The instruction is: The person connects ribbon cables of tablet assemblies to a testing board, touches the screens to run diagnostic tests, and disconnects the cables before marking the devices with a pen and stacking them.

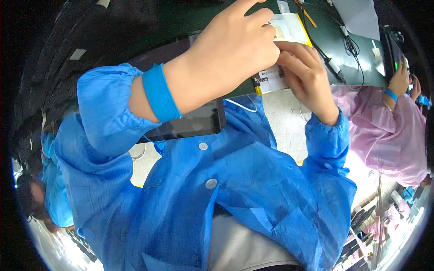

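Observation:
My left hand (pixel 235 49), with a blue band at its wrist, reaches across the dark green table (pixel 181 25). One finger points away from me and the others curl. Its fingertips meet those of my right hand (pixel 306 72), whose fingers are bent in a pinch. What they hold between them is hidden. Under and beside the hands are a flat silver-white piece with yellow edging (pixel 294 29), and a similar labelled piece (pixel 270 80) at the table's near edge. My hands cover where these may join. Below my left wrist sits a dark-screened tablet (pixel 199 124).
Black cables (pixel 350 45) and a cable with a plug (pixel 333 67) lie to the right. An orange stick (pixel 311 16) lies at the far side. A co-worker in a pink smock (pixel 382 131) sits at right, a hand on a dark screen device (pixel 393 49).

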The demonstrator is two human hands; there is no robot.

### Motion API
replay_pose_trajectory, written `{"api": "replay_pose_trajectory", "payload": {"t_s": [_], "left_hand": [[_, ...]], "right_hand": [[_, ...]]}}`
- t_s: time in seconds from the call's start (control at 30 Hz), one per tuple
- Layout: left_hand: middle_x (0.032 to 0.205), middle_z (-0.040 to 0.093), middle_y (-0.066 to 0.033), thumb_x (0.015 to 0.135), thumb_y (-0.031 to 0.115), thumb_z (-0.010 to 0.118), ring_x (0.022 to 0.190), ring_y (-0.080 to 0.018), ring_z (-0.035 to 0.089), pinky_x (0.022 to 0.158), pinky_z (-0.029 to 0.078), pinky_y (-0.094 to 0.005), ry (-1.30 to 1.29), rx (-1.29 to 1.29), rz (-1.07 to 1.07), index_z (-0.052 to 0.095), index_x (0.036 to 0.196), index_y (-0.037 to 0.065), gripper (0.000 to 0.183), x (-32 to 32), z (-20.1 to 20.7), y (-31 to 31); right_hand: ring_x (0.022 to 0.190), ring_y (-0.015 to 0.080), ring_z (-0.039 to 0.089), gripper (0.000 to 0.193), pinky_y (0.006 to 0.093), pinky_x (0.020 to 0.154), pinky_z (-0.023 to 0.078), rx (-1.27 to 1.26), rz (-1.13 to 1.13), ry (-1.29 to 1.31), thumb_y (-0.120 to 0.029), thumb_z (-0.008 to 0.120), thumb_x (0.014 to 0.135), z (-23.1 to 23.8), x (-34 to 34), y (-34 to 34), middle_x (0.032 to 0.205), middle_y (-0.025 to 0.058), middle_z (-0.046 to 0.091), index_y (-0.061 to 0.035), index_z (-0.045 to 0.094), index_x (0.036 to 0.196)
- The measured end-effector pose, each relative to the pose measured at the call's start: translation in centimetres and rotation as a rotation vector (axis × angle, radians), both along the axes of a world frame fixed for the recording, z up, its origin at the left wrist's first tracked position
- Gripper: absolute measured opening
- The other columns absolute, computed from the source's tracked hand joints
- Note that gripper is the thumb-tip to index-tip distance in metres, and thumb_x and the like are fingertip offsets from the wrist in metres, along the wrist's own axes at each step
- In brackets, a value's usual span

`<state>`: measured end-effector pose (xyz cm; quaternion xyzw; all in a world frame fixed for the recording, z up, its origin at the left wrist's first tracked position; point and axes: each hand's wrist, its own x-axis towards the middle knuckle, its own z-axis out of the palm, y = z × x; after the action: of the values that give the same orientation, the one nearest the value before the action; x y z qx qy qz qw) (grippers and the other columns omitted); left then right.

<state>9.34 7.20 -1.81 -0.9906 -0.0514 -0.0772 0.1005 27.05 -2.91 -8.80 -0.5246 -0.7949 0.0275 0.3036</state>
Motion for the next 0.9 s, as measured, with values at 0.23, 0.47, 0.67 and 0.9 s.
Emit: {"api": "replay_pose_trajectory", "payload": {"t_s": [0.23,0.47,0.67,0.9], "left_hand": [[0.072,0.06,-0.0059,0.074,0.014,0.056,0.088,-0.0196,0.057,0.106,0.031,-0.0419,-0.098,0.048,0.066,0.067,0.069,0.006,0.015,0.6,-0.4,-1.0],[0.068,0.058,-0.0049,0.07,0.014,0.056,0.082,-0.0182,0.057,0.108,0.032,-0.0433,-0.138,0.223,-0.082,0.065,0.064,0.005,0.013,-0.6,-0.4,-0.7],[0.061,0.056,-0.0036,0.067,0.011,0.057,0.081,-0.018,0.058,0.108,0.034,-0.0436,-0.267,0.22,-0.293,0.065,0.062,0.004,0.012,-1.7,-1.3,0.4],[0.071,0.061,-0.0078,0.07,0.016,0.063,0.082,-0.0238,0.058,0.094,0.039,-0.0406,-0.265,-0.115,-0.025,0.066,0.08,0.003,0.017,-2.4,-1.3,1.4]], "right_hand": [[0.1,0.0261,0.056,0.042,0.0374,0.086,0.045,0.071,-0.003,-0.061,-0.002,0.063,0.066,-0.4,0.2,-0.1,0.11,0.0051,0.059,-0.0144,0.066,0.106],[0.101,0.0259,0.056,0.044,0.0382,0.087,0.045,0.087,-0.016,-0.064,-0.002,0.065,0.063,-0.2,-1.1,-0.4,0.11,0.0048,0.059,-0.0154,0.066,0.104],[0.099,0.0257,0.056,0.043,0.038,0.086,0.045,0.085,-0.029,-0.071,-0.002,0.065,0.062,-0.1,-2.9,-1.0,0.109,0.0041,0.059,-0.0164,0.066,0.103],[0.097,0.0247,0.057,0.044,0.0373,0.083,0.046,0.1,-0.019,-0.097,-0.003,0.065,0.063,-0.4,-2.6,-1.0,0.109,0.0034,0.059,-0.0183,0.066,0.105]]}}
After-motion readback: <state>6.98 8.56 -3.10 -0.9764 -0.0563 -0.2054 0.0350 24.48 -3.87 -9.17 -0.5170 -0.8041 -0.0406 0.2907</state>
